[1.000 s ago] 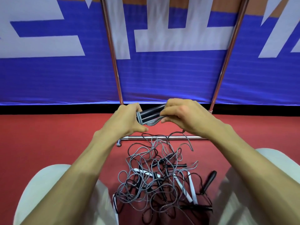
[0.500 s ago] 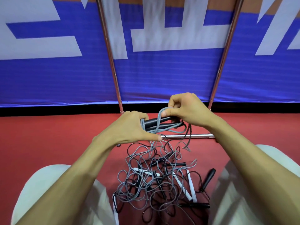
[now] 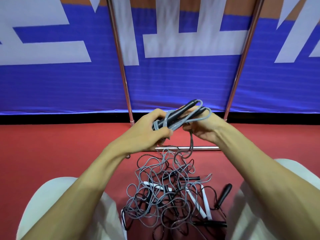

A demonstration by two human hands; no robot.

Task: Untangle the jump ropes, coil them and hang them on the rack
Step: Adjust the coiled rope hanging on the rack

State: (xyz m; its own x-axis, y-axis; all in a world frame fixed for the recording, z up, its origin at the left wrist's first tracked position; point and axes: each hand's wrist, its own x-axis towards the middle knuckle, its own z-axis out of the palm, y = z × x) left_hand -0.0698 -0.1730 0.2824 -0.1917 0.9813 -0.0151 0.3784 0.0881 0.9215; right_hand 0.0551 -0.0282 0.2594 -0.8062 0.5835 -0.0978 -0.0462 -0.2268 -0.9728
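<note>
Mid-frame, raised off the floor: grey jump rope (image 3: 188, 118), looped alongside its two black handles (image 3: 181, 110) and tilted up toward the upper right. Gripped at the lower-left end by the left hand (image 3: 149, 131), fingers curled tight round cord and handles together. Caught at the right end by the right hand (image 3: 203, 128), palm up, fingers seemingly pinching the loose run of cord, though partly hidden behind the loops.

Reads as the coiling step, close to finished for this one rope, with a tail hanging down into the tangle (image 3: 166, 196) on the red floor (image 3: 60, 153) at lower centre. Next calls for drawing that tail clear of the tangle, winding it round the bundle to lock the loops, then lifting the lot to the rack (image 3: 121, 66) standing at upper centre before the blue banner (image 3: 181, 87).

Against half a second ago: bundle higher and tipped up instead of level, right hand turned under it rather than over it, tangle unmoved.
</note>
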